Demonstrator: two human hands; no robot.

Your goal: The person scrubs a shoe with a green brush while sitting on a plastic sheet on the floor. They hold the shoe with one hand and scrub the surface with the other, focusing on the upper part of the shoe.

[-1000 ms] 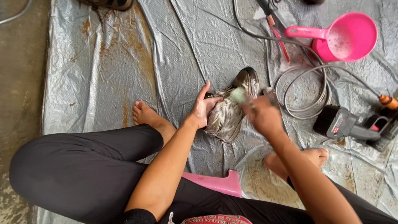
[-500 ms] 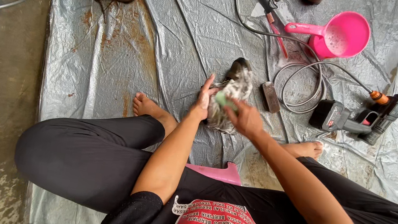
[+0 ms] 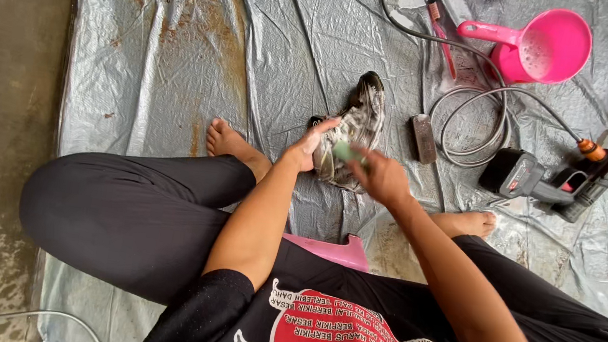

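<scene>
Scrub step: left hand clasps the soapy shoe on the tarp left of the coiled hose, right hand pinches a green sponge against it; next likely needs rinsing.

A pink scoop is lying at one o'clock on the grey tarp; a cordless spray gun and coiled hose are resting at two o'clock.
</scene>
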